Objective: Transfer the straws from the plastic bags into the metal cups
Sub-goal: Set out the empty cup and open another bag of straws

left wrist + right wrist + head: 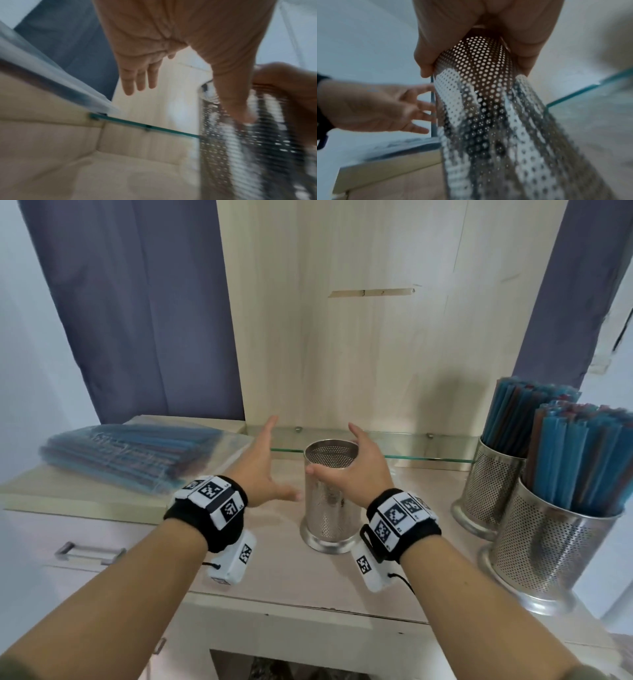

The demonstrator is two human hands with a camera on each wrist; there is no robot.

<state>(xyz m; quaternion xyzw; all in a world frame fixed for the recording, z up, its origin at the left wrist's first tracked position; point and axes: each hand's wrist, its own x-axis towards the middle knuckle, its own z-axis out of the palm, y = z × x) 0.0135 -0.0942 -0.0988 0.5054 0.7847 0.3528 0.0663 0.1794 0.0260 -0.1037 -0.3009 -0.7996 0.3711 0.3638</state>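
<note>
We see purple curtains (137, 302) flanking a pale wood panel (359, 320). Below it, a glass shelf (411, 455) crosses the counter (274, 570), above a drawer handle (89, 553).

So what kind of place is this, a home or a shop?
Probably a café or shop service counter, though I can't be sure: perforated metal cups packed with blue straws, a clear plastic bag of spare straws, and a pale wooden counter with drawer.

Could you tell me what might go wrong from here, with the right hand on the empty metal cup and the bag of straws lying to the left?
The empty cup is tall on a small base; the right hand grips it near the rim, so a sideways nudge might tip it. The two filled cups stand close on the right and could get bumped. The left hand, open beside the cup, could clip it while reaching for the bag.
</note>
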